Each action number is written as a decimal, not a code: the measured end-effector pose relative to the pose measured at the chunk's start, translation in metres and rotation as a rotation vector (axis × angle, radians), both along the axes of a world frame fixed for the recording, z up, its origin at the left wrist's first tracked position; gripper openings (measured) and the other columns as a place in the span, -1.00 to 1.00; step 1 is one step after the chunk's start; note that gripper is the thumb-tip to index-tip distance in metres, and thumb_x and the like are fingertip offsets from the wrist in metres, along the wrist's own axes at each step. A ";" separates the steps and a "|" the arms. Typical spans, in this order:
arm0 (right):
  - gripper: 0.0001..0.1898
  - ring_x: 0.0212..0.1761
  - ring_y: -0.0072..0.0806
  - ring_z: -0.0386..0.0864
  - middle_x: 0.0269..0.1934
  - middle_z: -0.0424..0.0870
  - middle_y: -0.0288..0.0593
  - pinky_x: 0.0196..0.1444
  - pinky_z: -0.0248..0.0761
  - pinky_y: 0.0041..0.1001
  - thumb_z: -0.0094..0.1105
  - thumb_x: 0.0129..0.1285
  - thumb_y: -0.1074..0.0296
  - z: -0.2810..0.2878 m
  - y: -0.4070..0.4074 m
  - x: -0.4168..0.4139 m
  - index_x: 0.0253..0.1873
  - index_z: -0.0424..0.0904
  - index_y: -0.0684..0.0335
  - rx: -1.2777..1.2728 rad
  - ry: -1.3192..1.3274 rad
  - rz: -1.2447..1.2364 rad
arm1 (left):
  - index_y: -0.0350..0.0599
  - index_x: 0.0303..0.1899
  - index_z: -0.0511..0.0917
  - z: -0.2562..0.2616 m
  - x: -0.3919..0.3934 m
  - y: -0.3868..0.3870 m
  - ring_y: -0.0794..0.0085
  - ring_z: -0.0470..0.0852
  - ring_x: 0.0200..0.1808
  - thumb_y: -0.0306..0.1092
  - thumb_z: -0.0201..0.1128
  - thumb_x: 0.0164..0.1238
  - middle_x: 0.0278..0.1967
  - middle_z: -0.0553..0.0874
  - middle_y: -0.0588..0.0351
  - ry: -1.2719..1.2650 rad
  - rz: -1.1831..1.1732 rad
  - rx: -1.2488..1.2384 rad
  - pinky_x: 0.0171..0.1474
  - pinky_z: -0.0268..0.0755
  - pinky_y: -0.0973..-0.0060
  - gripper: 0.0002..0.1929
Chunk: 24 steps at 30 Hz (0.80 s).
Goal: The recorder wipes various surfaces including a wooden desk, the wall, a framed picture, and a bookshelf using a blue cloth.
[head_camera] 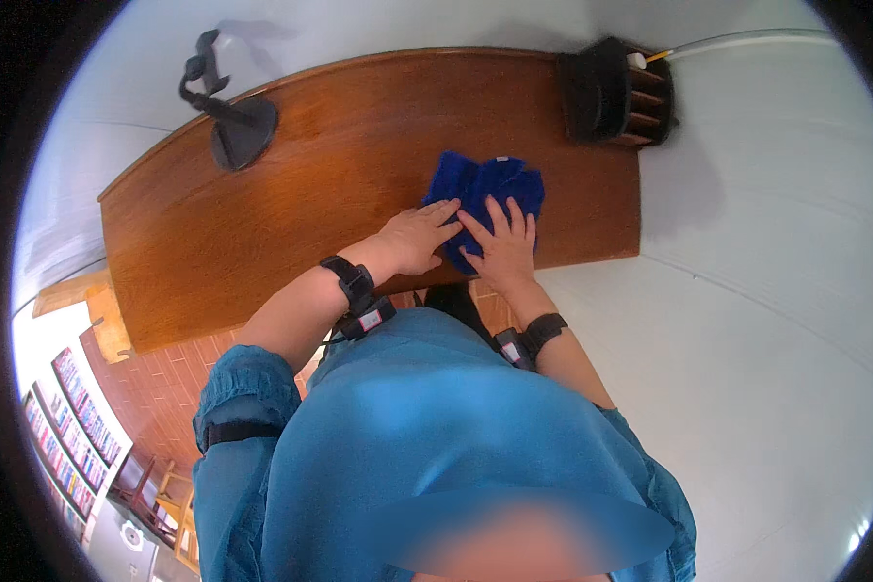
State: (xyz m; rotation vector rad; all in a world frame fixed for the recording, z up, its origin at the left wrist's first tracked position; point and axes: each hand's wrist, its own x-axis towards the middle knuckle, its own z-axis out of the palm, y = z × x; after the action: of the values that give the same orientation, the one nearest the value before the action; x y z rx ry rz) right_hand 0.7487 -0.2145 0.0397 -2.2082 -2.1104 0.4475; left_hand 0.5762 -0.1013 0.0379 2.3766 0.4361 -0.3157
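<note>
A dark blue cloth (505, 182), crumpled and with a small white tag at its far edge, lies on the brown wooden tabletop (320, 196). My right hand (505, 251) is laid over the cloth's near part with its fingers spread. At the cloth's left edge is my left hand (416, 236), palm down, fingers stretched out to touch the fabric. The two hands are side by side, the left fingertips close to the right index finger. Neither hand is closed around the cloth. Both wrists carry black straps with small boxes.
A black phone stand (244, 134) rises at the table's back left. At the back right corner sits a dark organizer (615, 94), with a white-and-yellow item in its top. White wall (735, 305) borders the right side. Bookshelves (80, 436) and wooden chairs (178, 509) appear lower left.
</note>
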 end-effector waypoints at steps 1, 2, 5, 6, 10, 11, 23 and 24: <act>-0.33 0.47 -0.01 0.01 0.41 0.18 -0.19 0.42 -0.17 0.18 0.38 0.06 0.04 -0.001 0.001 0.019 0.33 0.35 -0.40 0.004 -0.006 0.010 | -0.10 0.37 0.26 -0.002 0.017 -0.001 0.09 0.10 0.48 -0.24 0.33 0.13 0.47 0.09 -0.12 -0.030 -0.004 0.030 0.44 0.08 0.19 -0.27; -0.33 0.46 -0.01 0.01 0.41 0.18 -0.19 0.41 -0.16 0.18 0.38 0.06 0.04 -0.002 0.001 0.040 0.32 0.36 -0.39 0.018 -0.030 -0.002 | -0.10 0.37 0.26 -0.005 0.036 -0.003 0.09 0.10 0.48 -0.24 0.33 0.13 0.47 0.09 -0.12 -0.035 0.006 0.034 0.44 0.08 0.19 -0.27; -0.36 0.45 0.00 0.03 0.39 0.19 -0.17 0.41 -0.13 0.17 0.38 0.06 0.04 -0.001 -0.002 0.089 0.30 0.39 -0.35 0.026 -0.054 -0.032 | -0.08 0.37 0.25 -0.004 0.094 -0.008 0.11 0.12 0.48 -0.22 0.34 0.13 0.46 0.10 -0.10 -0.047 0.003 0.114 0.42 0.08 0.12 -0.26; -0.37 0.45 0.01 0.04 0.39 0.19 -0.16 0.40 -0.11 0.17 0.37 0.06 0.04 -0.002 -0.003 0.108 0.29 0.39 -0.34 0.023 -0.073 -0.073 | -0.08 0.37 0.24 -0.005 0.116 -0.007 0.12 0.12 0.48 -0.20 0.33 0.14 0.47 0.11 -0.09 -0.053 -0.024 0.123 0.42 0.07 0.09 -0.26; -0.36 0.43 0.04 0.08 0.39 0.19 -0.13 0.39 -0.08 0.17 0.37 0.06 0.07 0.000 -0.004 0.174 0.29 0.39 -0.31 0.031 -0.107 -0.136 | -0.09 0.37 0.22 -0.016 0.190 -0.011 0.15 0.13 0.47 -0.16 0.31 0.17 0.47 0.13 -0.05 -0.104 -0.021 0.191 0.38 0.08 -0.04 -0.27; -0.36 0.42 0.05 0.09 0.39 0.18 -0.12 0.39 -0.07 0.18 0.38 0.04 0.08 -0.001 -0.003 0.192 0.29 0.39 -0.29 0.054 -0.117 -0.160 | -0.08 0.37 0.21 -0.015 0.209 -0.012 0.15 0.13 0.47 -0.16 0.30 0.18 0.47 0.13 -0.04 -0.116 -0.011 0.213 0.37 0.07 -0.11 -0.27; -0.28 0.30 0.11 0.25 0.40 0.18 0.07 0.23 0.26 0.03 0.37 0.01 -0.02 0.006 0.019 0.252 0.31 0.29 -0.21 -0.083 -0.193 -0.355 | -0.01 0.27 0.39 0.004 0.293 -0.010 0.23 0.19 0.44 -0.27 0.30 0.12 0.44 0.21 0.02 -0.054 0.035 0.268 0.34 0.03 -0.16 -0.39; -0.28 0.31 0.11 0.23 0.41 0.17 0.07 0.24 0.24 0.03 0.37 0.01 -0.02 0.005 0.020 0.253 0.32 0.29 -0.20 -0.087 -0.178 -0.341 | -0.02 0.26 0.40 0.002 0.290 -0.008 0.23 0.19 0.44 -0.27 0.30 0.12 0.44 0.21 0.02 -0.074 0.051 0.237 0.36 0.03 -0.13 -0.40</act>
State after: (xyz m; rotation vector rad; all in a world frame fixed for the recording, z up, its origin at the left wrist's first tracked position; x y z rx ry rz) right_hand 1.0013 -0.1949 0.0445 -2.6791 -1.7585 0.3343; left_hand 0.8657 -0.1092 0.0399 2.5930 0.5234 -0.1587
